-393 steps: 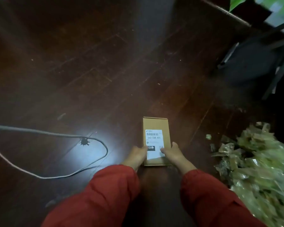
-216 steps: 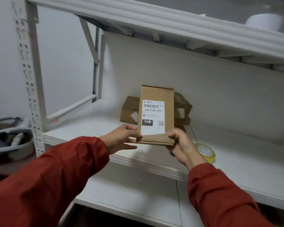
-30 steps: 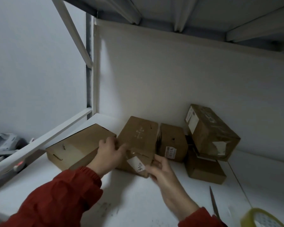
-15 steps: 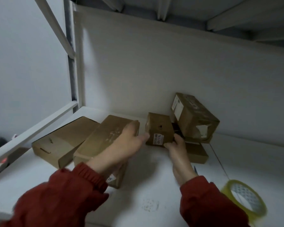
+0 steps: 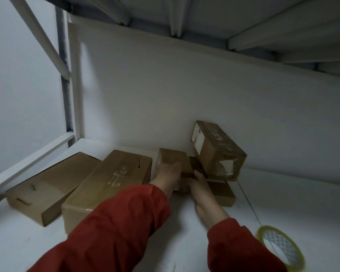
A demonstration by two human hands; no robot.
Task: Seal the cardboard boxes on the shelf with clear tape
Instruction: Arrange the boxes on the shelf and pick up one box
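Lifting out the small box [image 5: 172, 160] at the shelf [image 5: 28, 242] back: left hand [image 5: 168, 176] and right hand [image 5: 201, 190] clasp its sides. Draw it forward squarely (tilted box [image 5: 216, 149] leans alongside). Tape roll [image 5: 279, 247] waits right.

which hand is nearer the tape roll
Right. The right hand is at the small box, up-left of the tape roll; the left hand is further left on that box.

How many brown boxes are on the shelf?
5. Flat box far left, long box beside it, small box between both hands, tilted box leaning on the low box. More may be hidden.
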